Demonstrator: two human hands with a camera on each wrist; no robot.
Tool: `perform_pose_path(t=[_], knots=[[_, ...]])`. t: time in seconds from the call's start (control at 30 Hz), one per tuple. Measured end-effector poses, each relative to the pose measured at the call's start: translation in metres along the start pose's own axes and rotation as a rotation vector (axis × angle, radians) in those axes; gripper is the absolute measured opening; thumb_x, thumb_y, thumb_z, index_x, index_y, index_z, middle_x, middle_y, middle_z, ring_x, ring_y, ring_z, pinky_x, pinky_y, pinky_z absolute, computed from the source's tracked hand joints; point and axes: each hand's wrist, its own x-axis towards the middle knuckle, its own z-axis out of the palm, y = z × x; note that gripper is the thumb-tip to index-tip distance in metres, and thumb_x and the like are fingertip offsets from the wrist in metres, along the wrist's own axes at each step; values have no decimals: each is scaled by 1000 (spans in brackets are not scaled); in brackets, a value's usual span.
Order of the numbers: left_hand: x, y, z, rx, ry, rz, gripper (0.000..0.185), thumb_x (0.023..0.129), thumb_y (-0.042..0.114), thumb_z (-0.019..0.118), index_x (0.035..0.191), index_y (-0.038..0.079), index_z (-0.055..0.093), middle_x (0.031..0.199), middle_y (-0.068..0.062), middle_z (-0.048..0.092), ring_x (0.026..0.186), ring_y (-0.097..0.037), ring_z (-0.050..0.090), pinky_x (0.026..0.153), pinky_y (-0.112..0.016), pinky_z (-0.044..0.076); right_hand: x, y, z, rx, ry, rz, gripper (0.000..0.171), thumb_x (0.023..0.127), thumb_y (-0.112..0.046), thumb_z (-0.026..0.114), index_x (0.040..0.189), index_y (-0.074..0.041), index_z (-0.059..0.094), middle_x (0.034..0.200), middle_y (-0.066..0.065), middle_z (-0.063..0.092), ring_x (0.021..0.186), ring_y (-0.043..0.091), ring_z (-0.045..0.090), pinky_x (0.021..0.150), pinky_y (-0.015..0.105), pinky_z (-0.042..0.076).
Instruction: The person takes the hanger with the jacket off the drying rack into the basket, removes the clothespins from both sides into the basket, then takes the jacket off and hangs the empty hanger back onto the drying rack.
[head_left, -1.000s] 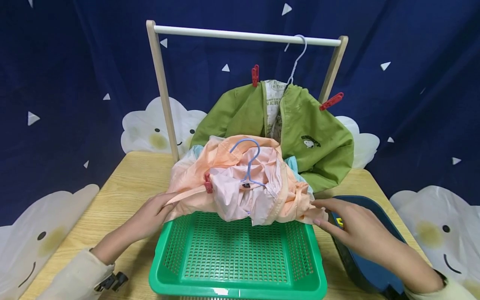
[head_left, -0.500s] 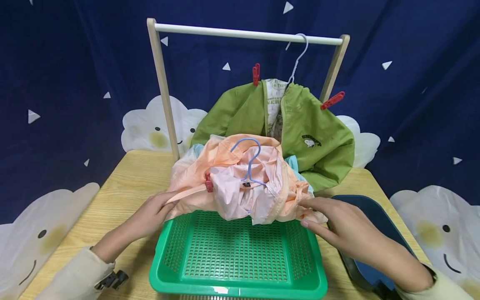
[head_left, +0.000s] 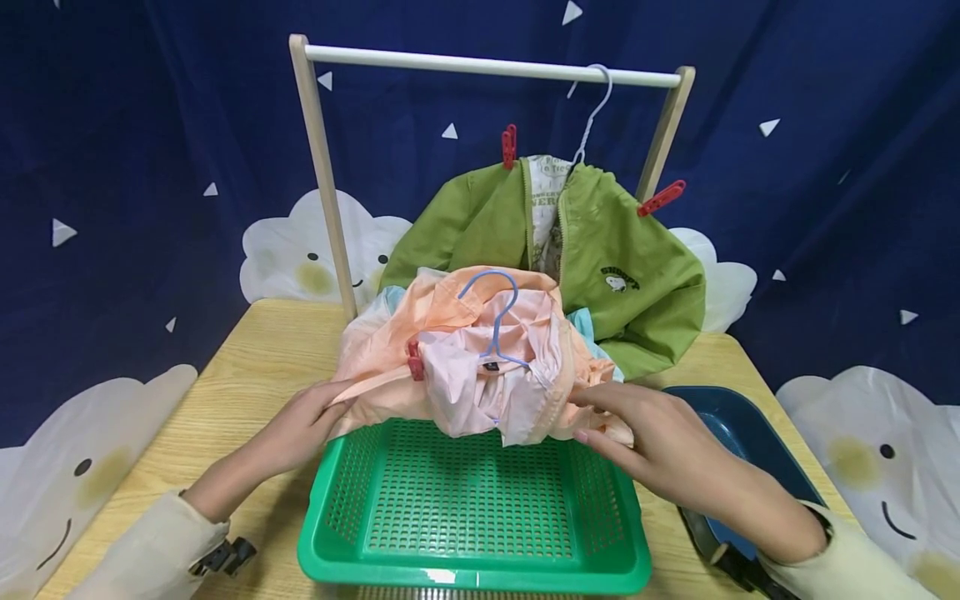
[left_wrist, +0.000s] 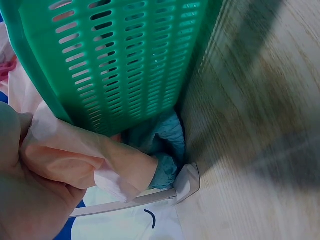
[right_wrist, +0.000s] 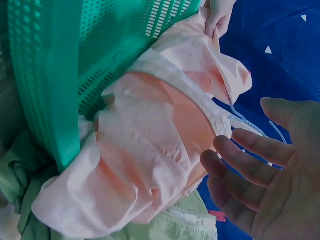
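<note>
A crumpled peach garment (head_left: pixel 465 367) on a pale blue hanger (head_left: pixel 498 321) lies over the far rim of a green mesh basket (head_left: pixel 472 575). A red clip (head_left: pixel 413 361) is fixed to its left side. My left hand (head_left: pixel 330 404) pinches the garment's left edge; the left wrist view shows the peach fabric (left_wrist: pixel 75 160) bunched in that hand (left_wrist: pixel 25 200) beside the basket wall (left_wrist: pixel 110 55). My right hand (head_left: pixel 592 412) lies over the garment's right edge. In the right wrist view its fingers (right_wrist: pixel 240 165) are spread beside the fabric (right_wrist: pixel 150 145), holding nothing.
A green jacket (head_left: pixel 622 275) hangs on a white hanger from the wooden rack's rail (head_left: pixel 487 67), with red clips on its shoulders. A dark blue tray (head_left: pixel 750 433) sits at the right on the wooden table (head_left: pixel 255 358). Teal cloth (left_wrist: pixel 160 145) lies under the garment.
My right hand has moved left from the blue tray's edge onto the right side of the peach garment. The left hand keeps its hold in the same place.
</note>
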Motion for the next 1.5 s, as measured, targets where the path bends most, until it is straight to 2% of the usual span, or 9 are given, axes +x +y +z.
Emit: perform_pose_path(t=[0.33, 0.47, 0.57, 0.7, 0.77, 0.93, 1.2, 1.27, 1.5], knots=[[0, -3, 1, 6, 3, 5, 32, 107, 15, 49, 134, 14, 66, 107, 0, 70, 90, -13, 58, 83, -30, 51, 10, -11, 11, 52, 8, -58, 33, 94, -31, 72, 126, -21, 69, 114, -8, 74, 88, 2, 69, 68, 24, 52], [-1, -4, 2, 0, 2, 7, 32, 107, 14, 49, 134, 14, 66, 104, 0, 70, 89, -12, 58, 84, -29, 51, 18, -13, 13, 98, 33, -63, 30, 94, -26, 72, 123, -19, 70, 109, -8, 74, 69, -6, 58, 64, 22, 49], [-1, -4, 2, -11, 4, 11, 32, 106, 10, 49, 134, 11, 65, 100, 0, 67, 87, -12, 57, 82, -27, 50, 24, -16, 15, 130, 53, -82, 29, 94, -24, 72, 123, -18, 71, 107, -7, 74, 70, -5, 59, 65, 24, 50], [-1, -3, 2, -17, 10, -1, 33, 105, 8, 50, 135, 10, 64, 86, 2, 61, 82, -11, 54, 76, -25, 47, 32, -24, 16, 156, 59, -116, 30, 95, -24, 72, 123, -16, 71, 113, -5, 74, 93, 5, 69, 77, 31, 56], [-1, -3, 2, -20, 8, -7, 34, 105, 8, 50, 136, 10, 64, 79, 3, 54, 78, -10, 53, 74, -25, 45, 36, -28, 17, 176, 53, -125, 29, 95, -24, 72, 123, -16, 70, 115, -4, 74, 90, 4, 69, 74, 30, 56], [0, -4, 4, -4, 14, 0, 34, 105, 8, 50, 136, 12, 64, 87, 3, 60, 82, -12, 54, 77, -26, 45, 44, -36, 21, 212, 31, -116, 29, 96, -26, 71, 124, -19, 69, 118, -3, 73, 74, -2, 60, 66, 23, 52], [2, -5, 4, 11, 14, 7, 34, 106, 9, 49, 137, 12, 64, 92, 2, 64, 83, -12, 55, 79, -28, 47, 53, -44, 24, 236, 46, -153, 34, 98, -27, 68, 131, -21, 66, 132, -6, 69, 114, 10, 67, 89, 38, 56], [2, -5, 4, 13, 10, 4, 35, 106, 8, 49, 137, 12, 64, 87, 2, 60, 81, -12, 54, 78, -28, 45, 54, -45, 25, 232, 47, -154, 34, 98, -27, 68, 131, -20, 67, 131, -5, 70, 117, 12, 67, 91, 40, 56], [2, -4, 4, 24, 16, -2, 36, 106, 9, 50, 140, 13, 62, 99, -2, 68, 83, -13, 56, 79, -29, 46, 60, -50, 26, 219, 65, -172, 32, 98, -29, 68, 128, -17, 68, 128, -5, 71, 125, 15, 64, 102, 41, 53]])
